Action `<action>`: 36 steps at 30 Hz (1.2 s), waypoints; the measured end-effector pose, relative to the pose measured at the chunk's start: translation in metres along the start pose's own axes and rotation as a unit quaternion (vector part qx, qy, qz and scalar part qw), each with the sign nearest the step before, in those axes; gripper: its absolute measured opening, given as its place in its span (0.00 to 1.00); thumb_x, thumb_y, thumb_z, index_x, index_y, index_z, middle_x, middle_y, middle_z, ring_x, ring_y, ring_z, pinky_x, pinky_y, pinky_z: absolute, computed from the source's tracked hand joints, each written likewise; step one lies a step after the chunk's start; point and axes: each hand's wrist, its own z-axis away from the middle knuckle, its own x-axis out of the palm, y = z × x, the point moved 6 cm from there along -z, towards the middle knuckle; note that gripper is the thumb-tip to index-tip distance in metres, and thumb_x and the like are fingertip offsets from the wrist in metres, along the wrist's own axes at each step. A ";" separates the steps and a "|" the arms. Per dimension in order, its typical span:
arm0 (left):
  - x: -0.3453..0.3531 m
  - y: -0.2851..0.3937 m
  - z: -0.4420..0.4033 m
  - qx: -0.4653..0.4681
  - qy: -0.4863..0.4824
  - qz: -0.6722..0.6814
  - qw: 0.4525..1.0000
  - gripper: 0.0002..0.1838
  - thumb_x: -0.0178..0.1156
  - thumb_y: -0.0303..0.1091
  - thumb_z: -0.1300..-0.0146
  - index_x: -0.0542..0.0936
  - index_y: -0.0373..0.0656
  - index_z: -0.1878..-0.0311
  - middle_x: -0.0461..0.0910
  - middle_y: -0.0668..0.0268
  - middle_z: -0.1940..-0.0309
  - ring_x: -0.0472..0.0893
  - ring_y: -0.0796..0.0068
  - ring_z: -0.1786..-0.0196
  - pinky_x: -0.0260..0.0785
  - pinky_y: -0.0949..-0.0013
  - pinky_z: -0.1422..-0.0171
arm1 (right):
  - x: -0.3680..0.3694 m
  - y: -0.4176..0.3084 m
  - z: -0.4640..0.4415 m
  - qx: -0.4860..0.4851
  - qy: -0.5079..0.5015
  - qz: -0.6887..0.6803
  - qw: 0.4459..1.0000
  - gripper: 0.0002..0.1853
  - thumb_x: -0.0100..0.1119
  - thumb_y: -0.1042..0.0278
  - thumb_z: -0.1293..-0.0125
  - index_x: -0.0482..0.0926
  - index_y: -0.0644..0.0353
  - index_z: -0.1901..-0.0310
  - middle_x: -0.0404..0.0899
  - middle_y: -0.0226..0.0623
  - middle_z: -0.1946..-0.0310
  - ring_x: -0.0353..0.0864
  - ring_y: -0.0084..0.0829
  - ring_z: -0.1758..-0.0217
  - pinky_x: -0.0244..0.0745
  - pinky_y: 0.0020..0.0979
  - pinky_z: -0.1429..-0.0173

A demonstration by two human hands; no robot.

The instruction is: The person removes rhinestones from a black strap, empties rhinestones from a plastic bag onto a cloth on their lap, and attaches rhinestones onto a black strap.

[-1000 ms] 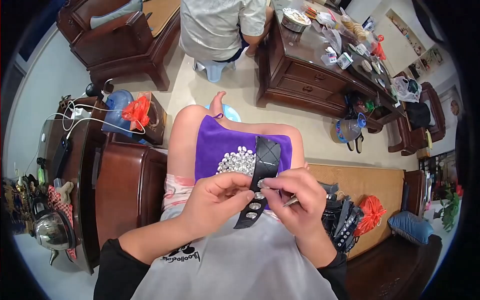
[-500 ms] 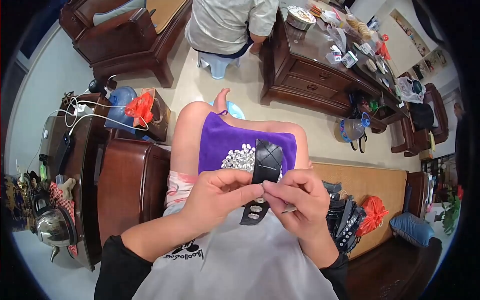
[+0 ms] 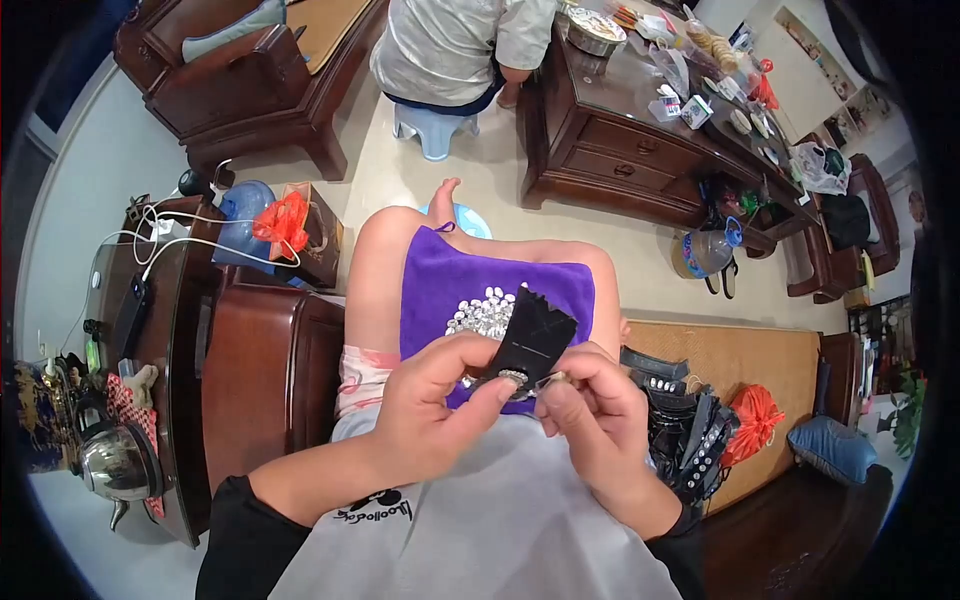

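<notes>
My left hand [image 3: 435,400] grips a black strap [image 3: 535,335] between thumb and fingers, its plain side and zigzag-cut end showing. By the left thumb a round clear gem [image 3: 514,377] shows on the strap. My right hand [image 3: 595,405] is pinched at the strap's right edge, on a thin shiny piece too small to make out. Under the strap, on my lap, lies a purple cloth [image 3: 430,290] with a pile of clear gems [image 3: 482,314].
More black studded straps [image 3: 690,430] lie on the mat [image 3: 780,370] at right, beside a red bag [image 3: 752,425]. Ahead, a person [image 3: 445,50] sits on a blue stool [image 3: 435,130] near a dark table [image 3: 600,90]. A kettle [image 3: 115,462] stands at left.
The strap has been turned over and tilted, so its quilted face with the row of gems is mostly hidden. My right hand has shifted slightly away from my left thumb.
</notes>
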 end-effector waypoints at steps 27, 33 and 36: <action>-0.003 0.008 0.000 0.070 0.034 -0.021 0.997 0.11 0.59 0.20 0.42 0.75 0.33 0.55 0.77 0.60 0.60 0.73 0.72 0.63 0.67 0.74 0.57 | 0.011 -0.028 0.004 -0.275 0.051 0.420 0.863 0.11 0.63 0.79 0.46 0.76 0.62 0.60 0.77 0.36 0.70 0.73 0.31 0.75 0.68 0.27 0.72; -0.003 0.007 0.001 0.089 0.038 -0.043 0.994 0.11 0.60 0.19 0.43 0.76 0.33 0.55 0.77 0.60 0.59 0.74 0.71 0.62 0.67 0.73 0.57 | 0.012 -0.029 0.005 -0.261 0.055 0.454 0.850 0.09 0.64 0.76 0.45 0.76 0.60 0.63 0.75 0.34 0.74 0.71 0.31 0.79 0.66 0.27 0.75; -0.001 0.009 0.000 0.079 0.028 -0.023 0.996 0.11 0.60 0.19 0.44 0.76 0.33 0.56 0.78 0.59 0.59 0.75 0.70 0.61 0.68 0.72 0.56 | 0.011 -0.027 0.004 -0.242 0.053 0.469 0.848 0.08 0.64 0.74 0.45 0.75 0.60 0.65 0.74 0.34 0.76 0.70 0.31 0.81 0.65 0.27 0.76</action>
